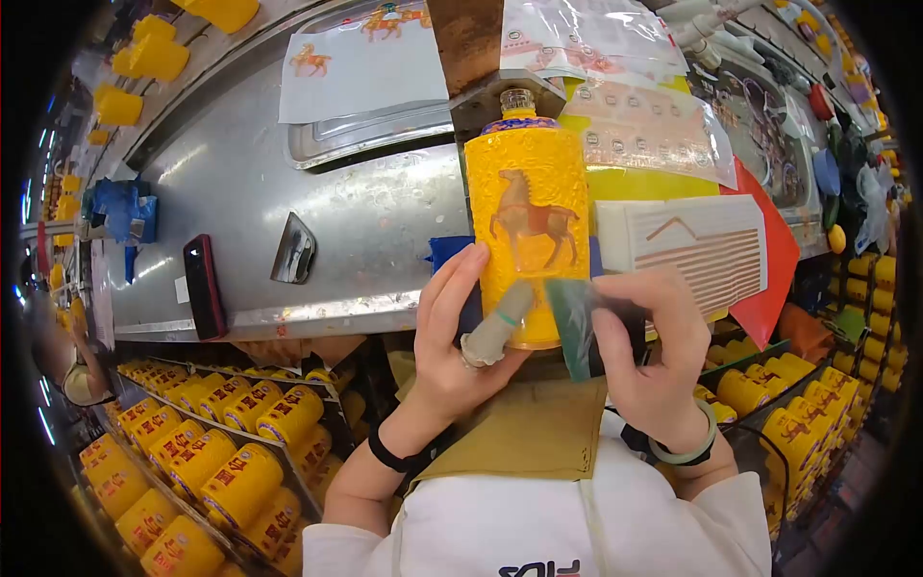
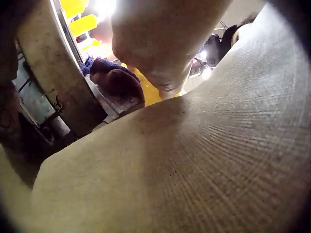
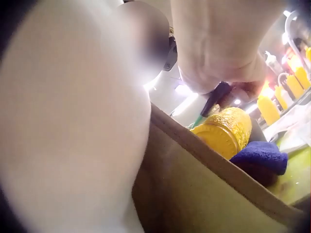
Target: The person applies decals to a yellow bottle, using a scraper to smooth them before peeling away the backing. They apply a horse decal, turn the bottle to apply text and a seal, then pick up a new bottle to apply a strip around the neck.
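Note:
A yellow embossed bottle (image 1: 558,178) with a bare glass neck lies on the bench edge, its base toward the person. On its front is a brown horse transfer (image 1: 531,217). My left hand (image 1: 450,337) grips the bottle's lower left side, with its thumb, in a grey-beige cover (image 1: 502,327), across the front. Between thumb and fingers, my right hand (image 1: 659,346) pinches a thin dark green scraper (image 1: 571,327) at the bottle's lower right. A blue cloth (image 3: 262,156) lies beneath the bottle. The left wrist view is mostly filled by skin.
White sheets with horse transfers (image 1: 332,82) lie on a metal tray at the back. A phone (image 1: 203,287) and a dark curved piece (image 1: 293,248) rest on the metal bench (image 1: 385,221). Striped paper (image 1: 697,252) lies at right. Racks of yellow bottles (image 1: 240,481) stand below the bench.

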Motion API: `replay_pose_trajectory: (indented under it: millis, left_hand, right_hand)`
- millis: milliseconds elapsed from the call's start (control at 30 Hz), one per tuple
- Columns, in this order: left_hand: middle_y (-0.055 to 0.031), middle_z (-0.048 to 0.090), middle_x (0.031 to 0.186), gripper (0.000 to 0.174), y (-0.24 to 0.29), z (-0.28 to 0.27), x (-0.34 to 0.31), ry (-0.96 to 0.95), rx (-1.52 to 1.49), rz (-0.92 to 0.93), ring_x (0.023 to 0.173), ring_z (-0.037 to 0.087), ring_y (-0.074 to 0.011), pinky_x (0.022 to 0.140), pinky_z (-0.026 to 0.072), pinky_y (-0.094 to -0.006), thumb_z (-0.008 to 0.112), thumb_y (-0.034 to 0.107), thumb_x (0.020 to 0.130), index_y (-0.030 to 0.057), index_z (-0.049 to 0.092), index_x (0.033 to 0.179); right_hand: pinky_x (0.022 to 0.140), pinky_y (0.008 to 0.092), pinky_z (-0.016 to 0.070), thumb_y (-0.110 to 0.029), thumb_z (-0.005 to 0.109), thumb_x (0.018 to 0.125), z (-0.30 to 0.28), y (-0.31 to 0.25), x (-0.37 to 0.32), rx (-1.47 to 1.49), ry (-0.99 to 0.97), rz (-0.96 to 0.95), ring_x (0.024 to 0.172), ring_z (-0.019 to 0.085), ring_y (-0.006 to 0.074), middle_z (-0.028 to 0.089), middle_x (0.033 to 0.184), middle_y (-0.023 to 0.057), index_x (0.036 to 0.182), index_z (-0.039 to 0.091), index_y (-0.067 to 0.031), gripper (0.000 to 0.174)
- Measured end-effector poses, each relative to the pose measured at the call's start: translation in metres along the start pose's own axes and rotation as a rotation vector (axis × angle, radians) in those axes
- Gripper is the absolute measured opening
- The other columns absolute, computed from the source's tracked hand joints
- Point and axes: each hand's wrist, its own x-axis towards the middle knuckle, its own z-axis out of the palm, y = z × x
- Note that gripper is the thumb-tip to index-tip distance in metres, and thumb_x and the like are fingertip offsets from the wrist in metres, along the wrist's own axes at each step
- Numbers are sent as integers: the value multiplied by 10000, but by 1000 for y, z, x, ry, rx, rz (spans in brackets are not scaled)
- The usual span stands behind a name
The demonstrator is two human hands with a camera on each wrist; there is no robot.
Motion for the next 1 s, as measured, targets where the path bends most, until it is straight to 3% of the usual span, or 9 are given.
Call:
replay_pose_trajectory:
  millis: [133,267,333,367,500,600,733,833,1000]
  left_hand:
    - [-220,529,1466,744,9,-1,-2,64,-159,-212,1291,573,-375,1054,491,-421,928,113,707,13,621,1377]
    - [-201,545,1457,853,7,0,5,46,-81,-180,1273,598,-332,1063,485,-421,911,113,732,-50,498,1460]
    - [-195,552,1433,914,5,-2,0,37,-300,-333,1237,611,-322,1055,492,-417,907,149,761,-58,423,1508]
    - [-210,484,1485,1074,20,8,-2,236,-754,-693,1328,527,-341,1096,453,-442,957,283,732,-53,347,1550]
    - [-218,337,1573,1222,10,-6,11,107,97,-159,1433,358,-378,1168,345,-504,968,558,649,-27,357,1531]
    - [-203,419,1492,1154,18,-15,25,92,326,74,1394,388,-371,1144,367,-504,960,563,658,-5,402,1494]
    - [-165,521,1364,1132,18,-5,31,47,-66,-172,1267,518,-338,1061,456,-451,1024,481,580,-3,466,1438]
    - [-154,536,1357,1192,22,3,26,102,-140,-199,1171,600,-294,993,516,-407,1060,424,516,-20,459,1445]
    - [-153,536,1413,1258,33,-3,40,93,-230,-212,1197,628,-252,1021,535,-390,1070,380,511,-28,406,1498]
  right_hand:
    - [690,312,504,76,686,881,-13,16,-4,-189,95,111,779,632,243,638,921,120,1052,691,1,187]
    - [897,280,470,36,614,981,-16,25,-7,212,202,253,967,594,146,618,1038,62,1146,647,10,170]
    - [965,264,436,2,560,1036,-20,27,-10,266,184,242,1044,545,110,584,1119,34,1236,589,4,202]
    - [1015,268,405,17,522,1042,-19,31,-13,360,217,247,1116,532,118,572,1190,44,1268,569,3,232]
    - [1073,267,361,-3,461,1074,-19,38,-12,548,270,222,1204,507,123,546,1276,55,1314,532,-11,250]
    - [1062,272,373,-22,466,1076,-18,36,-10,583,289,219,1180,506,119,544,1247,57,1294,529,-13,227]
    - [923,240,385,-88,558,1046,-16,30,-8,618,248,323,998,456,90,475,1096,28,1260,490,-33,232]
    - [780,224,332,-241,888,824,-17,35,-17,563,161,309,860,368,87,392,984,-11,1277,499,-61,624]
    - [756,268,389,-166,786,913,-24,47,-12,259,114,230,827,449,142,463,928,33,1202,615,-52,354]
